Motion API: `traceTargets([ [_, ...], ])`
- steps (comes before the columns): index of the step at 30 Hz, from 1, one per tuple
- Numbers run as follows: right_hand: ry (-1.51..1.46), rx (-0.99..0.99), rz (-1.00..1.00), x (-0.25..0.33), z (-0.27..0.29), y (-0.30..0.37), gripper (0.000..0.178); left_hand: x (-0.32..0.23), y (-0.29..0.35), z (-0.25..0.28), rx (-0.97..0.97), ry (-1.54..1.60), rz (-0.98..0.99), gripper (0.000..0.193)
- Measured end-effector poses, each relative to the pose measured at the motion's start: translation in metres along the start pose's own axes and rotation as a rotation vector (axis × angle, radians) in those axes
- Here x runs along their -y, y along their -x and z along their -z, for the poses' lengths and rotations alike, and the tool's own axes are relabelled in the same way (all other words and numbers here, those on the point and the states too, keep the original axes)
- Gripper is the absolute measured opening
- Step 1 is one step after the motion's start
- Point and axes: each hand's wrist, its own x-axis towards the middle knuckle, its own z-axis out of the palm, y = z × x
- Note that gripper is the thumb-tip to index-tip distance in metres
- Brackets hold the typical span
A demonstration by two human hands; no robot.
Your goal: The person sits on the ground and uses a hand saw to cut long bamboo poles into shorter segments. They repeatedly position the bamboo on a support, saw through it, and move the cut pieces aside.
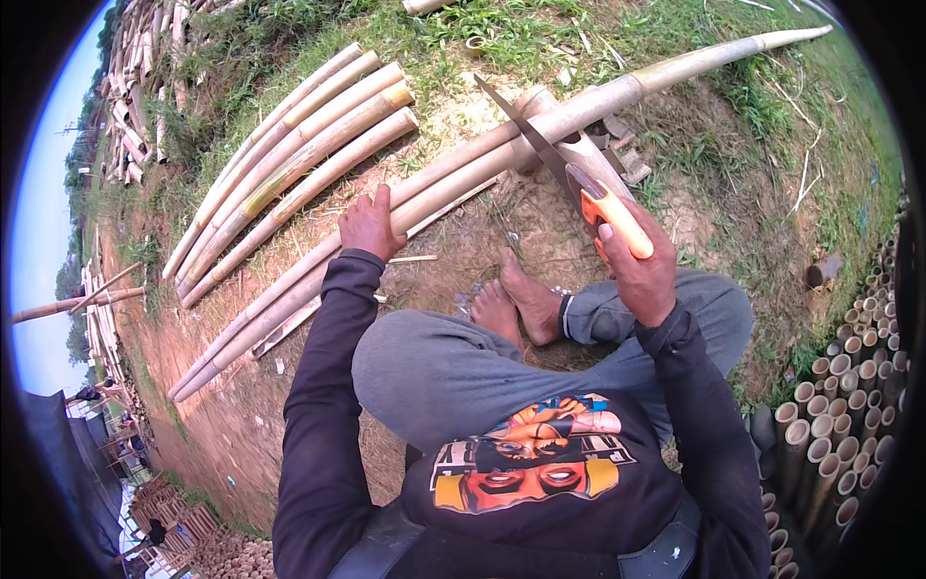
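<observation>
My right hand (644, 265) is closed round the orange handle of a hand saw (550, 154). Its dark blade lies across a long bamboo pole (598, 104), which stretches from the lower left to the upper right. A second bamboo pole (439, 176) lies alongside it. With its fingers wrapped over the two poles, my left hand (370, 228) grips them to the left of the saw. Under the poles near the blade is a short thick bamboo piece (588, 159) that props them up.
Several cut bamboo poles (299, 145) lie side by side at the left. Many bamboo lengths (830, 434) stand bundled at the lower right, and a bamboo pile (145, 87) rises at the far left. My bare feet (529, 294) rest on the dirt below the poles.
</observation>
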Motion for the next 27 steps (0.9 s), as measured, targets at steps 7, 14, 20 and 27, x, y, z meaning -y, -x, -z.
traceTargets([
  [7, -0.014, -0.020, 0.014, -0.002, -0.001, -0.005, 0.038, 0.000, -0.002, -0.002, 0.012, -0.006, 0.010, 0.099],
  [14, -0.037, 0.006, -0.055, 0.002, -0.012, -0.027, 0.036, 0.002, -0.002, 0.002, 0.018, -0.002, -0.001, 0.102],
  [20, 0.038, -0.035, -0.066, 0.002, -0.005, -0.002, 0.039, -0.003, -0.001, 0.005, 0.036, 0.008, 0.028, 0.098],
  [27, -0.002, -0.053, 0.044, -0.057, -0.025, -0.057, 0.036, 0.032, 0.021, 0.017, -0.179, 0.073, -0.210, 0.073],
])
